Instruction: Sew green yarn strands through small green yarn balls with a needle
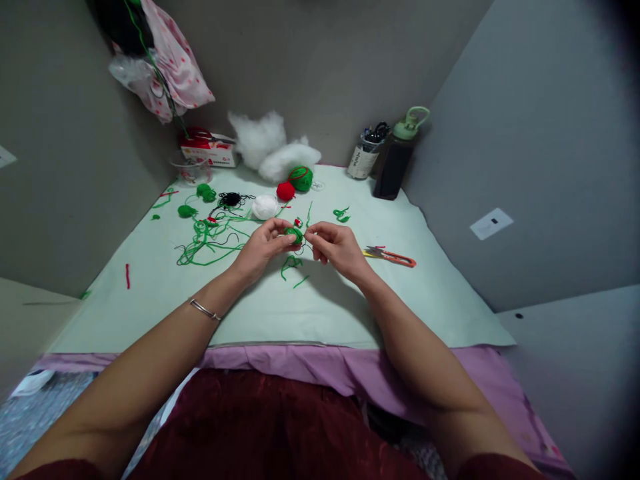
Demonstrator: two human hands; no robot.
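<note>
Over the middle of the table, my left hand (261,249) is closed around a small green yarn piece (295,235). Just to its right, my right hand (338,248) makes a pinch at the piece's edge; whatever lies between those fingertips is too small to name. A thin dark thread hangs below the piece, between the hands. Beyond the fingers sits a tiny red and white bit (298,222). Green yarn scraps (291,265) lie on the tabletop under my hands. A white yarn ball (265,207) rests behind my left hand.
Orange-handled thread snips (395,257) lie right of my right hand. Tangled green yarn (200,250) spreads at left, near black yarn (231,199). Behind stand red (285,191) and green yarn balls (301,178), white stuffing (263,140), a pen jar (363,162) and a bottle (395,167).
</note>
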